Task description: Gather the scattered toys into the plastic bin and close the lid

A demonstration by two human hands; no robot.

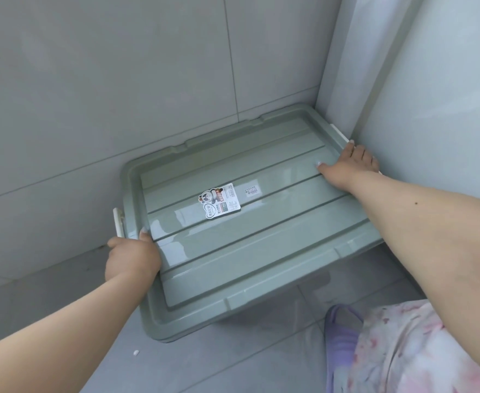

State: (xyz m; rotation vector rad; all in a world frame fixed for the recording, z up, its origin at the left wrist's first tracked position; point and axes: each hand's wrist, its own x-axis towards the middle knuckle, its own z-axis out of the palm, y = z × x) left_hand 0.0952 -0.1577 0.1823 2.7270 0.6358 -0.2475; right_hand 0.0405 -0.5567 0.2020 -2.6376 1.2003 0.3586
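Observation:
A grey-green plastic bin stands in a room corner with its ribbed lid point(233, 236) lying flat on top, a panda sticker point(219, 204) near the lid's middle. My left hand point(132, 258) grips the lid's left edge, thumb on top, just below the white latch point(118, 222). My right hand point(346, 165) grips the lid's right edge, thumb on the lid and fingers curled over the rim by the other white latch point(339, 133). The bin's inside is hidden, and no toys are in sight.
Tiled walls point(120, 95) close in behind and to the left, and a pale panel point(431, 109) stands tight against the bin's right side. A purple slipper point(343, 333) and floral clothing are at bottom right. A small white scrap point(135, 352) lies on the grey floor.

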